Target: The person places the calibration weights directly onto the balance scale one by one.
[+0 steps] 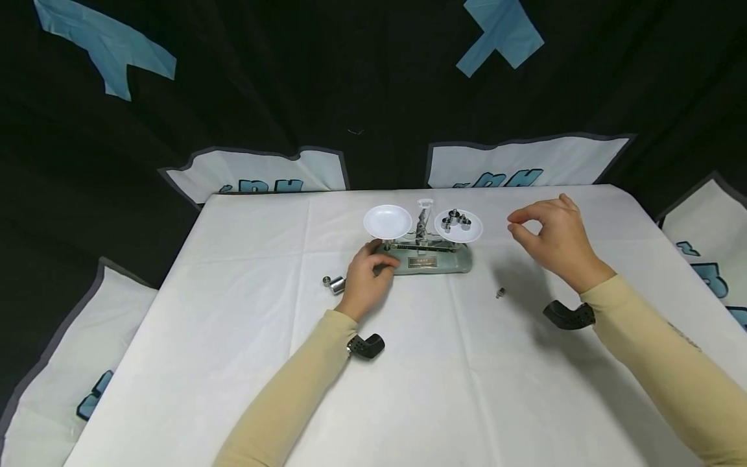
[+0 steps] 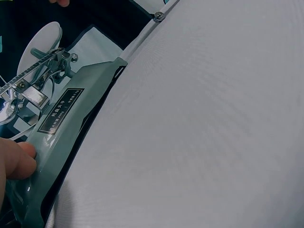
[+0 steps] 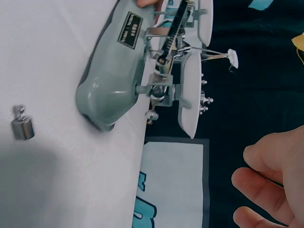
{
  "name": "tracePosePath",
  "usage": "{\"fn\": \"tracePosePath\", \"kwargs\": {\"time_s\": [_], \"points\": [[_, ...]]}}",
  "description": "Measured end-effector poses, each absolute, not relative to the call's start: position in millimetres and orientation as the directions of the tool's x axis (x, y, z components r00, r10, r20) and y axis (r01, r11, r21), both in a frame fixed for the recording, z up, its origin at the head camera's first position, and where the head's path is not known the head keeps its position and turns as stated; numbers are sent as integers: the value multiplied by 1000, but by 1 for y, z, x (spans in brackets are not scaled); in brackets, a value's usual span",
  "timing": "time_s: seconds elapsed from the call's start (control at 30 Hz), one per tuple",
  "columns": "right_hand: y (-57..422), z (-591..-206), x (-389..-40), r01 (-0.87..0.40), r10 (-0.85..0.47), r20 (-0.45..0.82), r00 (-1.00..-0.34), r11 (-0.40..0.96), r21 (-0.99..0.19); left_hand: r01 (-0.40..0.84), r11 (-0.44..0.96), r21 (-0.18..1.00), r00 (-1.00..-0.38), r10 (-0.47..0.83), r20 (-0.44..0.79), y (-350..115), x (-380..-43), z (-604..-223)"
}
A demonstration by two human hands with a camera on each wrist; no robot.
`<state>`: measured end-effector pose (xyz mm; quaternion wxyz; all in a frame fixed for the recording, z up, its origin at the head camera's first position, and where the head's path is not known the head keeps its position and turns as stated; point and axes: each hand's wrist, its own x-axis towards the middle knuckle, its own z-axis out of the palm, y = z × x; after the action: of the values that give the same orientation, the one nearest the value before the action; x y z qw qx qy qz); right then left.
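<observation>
A green-grey balance scale stands near the far side of the table. Its left white pan holds nothing; several small metal weights stand on the right white pan. My left hand grips the left end of the base, the thumb at the front; in the left wrist view, fingers press the base. To the right of the scale, my right hand is raised above the table. Thumb and forefinger curve towards each other with a gap and nothing visible between them.
A single small knobbed weight rests on the white cloth below my right hand. Beside my left hand lie a larger metal cylinder and a smaller metal piece. A black curtain hangs behind the table.
</observation>
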<state>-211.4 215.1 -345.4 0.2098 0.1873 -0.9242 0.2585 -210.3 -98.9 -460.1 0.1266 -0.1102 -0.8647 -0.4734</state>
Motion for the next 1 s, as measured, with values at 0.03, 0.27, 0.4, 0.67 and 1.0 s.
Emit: {"fn": "tracePosePath", "kwargs": {"time_s": [0.03, 0.27, 0.4, 0.67, 1.0], "points": [[217, -346, -211, -455, -242, 481, -843, 798, -396, 307, 526, 793, -945, 70, 320, -99, -210, -460], [226, -357, -201, -474, -289, 462, -839, 806, -355, 316, 523, 791, -942, 73, 328, -100, -209, -457], [227, -367, -198, -483, -327, 431, -841, 813, -325, 317, 521, 793, -941, 66, 332, -100, -209, -456], [226, -387, -194, -507, -410, 344, -845, 819, -269, 304, 528, 793, -946, 65, 319, -100, -209, -459], [221, -404, -188, -593, -528, 280, -802, 763, -258, 306, 527, 793, -945, 67, 320, -99, -208, -457]]}}
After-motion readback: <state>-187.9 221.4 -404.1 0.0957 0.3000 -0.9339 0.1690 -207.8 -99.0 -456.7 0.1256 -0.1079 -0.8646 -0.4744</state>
